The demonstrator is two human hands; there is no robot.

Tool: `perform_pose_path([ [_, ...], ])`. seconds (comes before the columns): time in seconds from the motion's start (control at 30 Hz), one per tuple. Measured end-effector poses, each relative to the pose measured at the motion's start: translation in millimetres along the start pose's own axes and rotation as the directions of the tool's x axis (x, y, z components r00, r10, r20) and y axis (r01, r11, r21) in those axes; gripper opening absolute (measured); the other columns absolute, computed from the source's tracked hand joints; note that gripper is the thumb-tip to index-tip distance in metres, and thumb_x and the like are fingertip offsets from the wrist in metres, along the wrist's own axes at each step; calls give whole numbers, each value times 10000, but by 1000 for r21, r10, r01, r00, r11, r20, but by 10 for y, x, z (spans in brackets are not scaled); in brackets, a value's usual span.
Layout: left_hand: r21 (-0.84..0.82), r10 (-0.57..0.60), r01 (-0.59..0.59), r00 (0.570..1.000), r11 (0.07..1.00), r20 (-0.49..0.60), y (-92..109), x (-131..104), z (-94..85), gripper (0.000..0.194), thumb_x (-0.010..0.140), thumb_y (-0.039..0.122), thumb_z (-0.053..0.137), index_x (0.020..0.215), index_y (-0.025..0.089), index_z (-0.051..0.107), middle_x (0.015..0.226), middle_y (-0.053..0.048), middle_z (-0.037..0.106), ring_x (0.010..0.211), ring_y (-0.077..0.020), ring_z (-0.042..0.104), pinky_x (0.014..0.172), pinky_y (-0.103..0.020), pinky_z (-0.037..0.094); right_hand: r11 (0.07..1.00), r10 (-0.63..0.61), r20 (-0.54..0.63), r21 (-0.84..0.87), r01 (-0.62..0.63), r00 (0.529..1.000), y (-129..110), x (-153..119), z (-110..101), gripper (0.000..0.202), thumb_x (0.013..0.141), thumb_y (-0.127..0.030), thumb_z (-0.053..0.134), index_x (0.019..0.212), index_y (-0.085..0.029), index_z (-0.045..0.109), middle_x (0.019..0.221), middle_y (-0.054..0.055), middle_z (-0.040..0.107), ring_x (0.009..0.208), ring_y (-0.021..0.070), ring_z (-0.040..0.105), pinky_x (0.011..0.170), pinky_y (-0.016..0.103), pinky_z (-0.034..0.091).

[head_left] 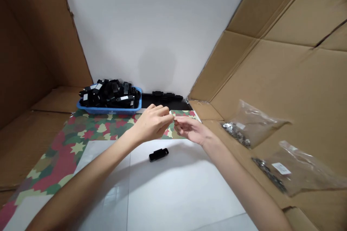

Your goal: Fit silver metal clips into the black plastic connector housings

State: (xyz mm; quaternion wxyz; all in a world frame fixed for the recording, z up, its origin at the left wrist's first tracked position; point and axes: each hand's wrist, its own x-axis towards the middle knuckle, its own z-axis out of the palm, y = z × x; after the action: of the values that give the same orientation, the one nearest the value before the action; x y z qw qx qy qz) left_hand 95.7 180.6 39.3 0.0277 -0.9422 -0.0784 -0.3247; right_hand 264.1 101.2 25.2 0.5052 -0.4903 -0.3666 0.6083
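Above the far edge of the white sheet [184, 184], my left hand [154, 121] and my right hand [189, 129] meet at the fingertips. Both are closed in a pinch. Whatever sits between the fingers is too small to make out. Below them a black plastic part [158, 155] rests on the sheet, touched by neither hand. It is oblong, with a raised block along one side and a small hole near its right end.
A blue basket [108, 110] heaped with black parts stands back left. Beside it, more black pieces [166, 95] lie on a black tray [151, 103]. Two clear bags of small metal pieces [235, 133] [271, 175] lie right. Cardboard walls [284, 72] flank the camouflage-patterned cloth [89, 126].
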Motion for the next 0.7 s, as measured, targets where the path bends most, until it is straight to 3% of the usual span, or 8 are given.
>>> perform_pose_path([
  [0.1, -23, -78, 83, 986, 996, 149, 33, 31, -54, 221, 913, 219, 393, 865, 172, 603, 816, -52, 614, 715, -164, 536, 639, -296, 338, 998, -48, -25, -43, 47, 999, -11, 12, -82, 184, 591, -302, 664, 553, -193, 521, 528, -52, 481, 499, 79, 428, 521, 250, 313],
  [0.17, -93, -146, 189, 926, 978, 348, 69, 27, -48, 198, 860, 327, 489, 936, 169, 582, 873, -63, 625, 754, -188, 562, 654, -299, 369, 984, -143, -75, -117, 134, 987, -27, 6, -150, 188, 625, -305, 638, 541, -196, 509, 519, -45, 503, 509, 83, 436, 530, 249, 316],
  [0.2, -116, -168, 254, 857, 960, 487, 90, 10, -19, 259, 812, 407, 541, 916, 171, 573, 857, -63, 625, 742, -202, 567, 647, -304, 378, 971, -194, -100, -161, 176, 976, -43, 4, -179, 192, 639, -309, 626, 540, -197, 506, 519, -41, 518, 514, 85, 441, 538, 248, 322],
  [0.3, -156, -192, 512, 561, 845, 805, 145, -76, 168, 406, 512, 502, 725, 666, 196, 506, 663, -28, 567, 641, -223, 543, 600, -319, 385, 937, -288, -144, -249, 247, 947, -142, 15, -205, 179, 664, -318, 595, 564, -201, 504, 531, -35, 540, 535, 92, 462, 574, 243, 357],
  [0.37, -212, -181, 648, 484, 732, 856, 145, -119, 303, 411, 381, 389, 752, 554, 207, 427, 571, 0, 499, 597, -208, 514, 574, -311, 386, 917, -331, -132, -279, 286, 934, -262, 42, -162, 173, 684, -327, 582, 598, -204, 495, 563, -34, 550, 563, 96, 484, 604, 242, 381],
  [0.47, -400, -150, 702, 582, 589, 799, 64, -93, 350, 316, 486, 414, 652, 623, 206, 456, 607, -12, 506, 599, -182, 502, 561, -295, 397, 853, -454, -128, -346, 390, 882, -513, 80, -23, 177, 701, -354, 548, 642, -217, 453, 599, -37, 535, 592, 101, 505, 633, 246, 409],
  [0.57, -610, -218, 685, 716, 398, 663, -44, -15, 180, 355, 682, 543, 398, 757, 200, 446, 683, -42, 473, 632, -170, 474, 586, -305, 409, 745, -608, -155, -452, 491, 779, -746, 45, 176, 172, 724, -377, 461, 663, -233, 388, 622, -25, 519, 614, 114, 525, 642, 262, 431],
  [0.7, -808, -315, 519, 745, -279, 588, -98, 12, -84, 316, 632, 503, 431, 715, 199, 428, 634, -11, 329, 574, -142, 335, 551, -294, 360, 598, -752, -111, -531, 600, 650, -814, -101, 441, 149, 778, -342, 422, 683, -235, 381, 635, -13, 531, 641, 122, 546, 648, 277, 439],
])
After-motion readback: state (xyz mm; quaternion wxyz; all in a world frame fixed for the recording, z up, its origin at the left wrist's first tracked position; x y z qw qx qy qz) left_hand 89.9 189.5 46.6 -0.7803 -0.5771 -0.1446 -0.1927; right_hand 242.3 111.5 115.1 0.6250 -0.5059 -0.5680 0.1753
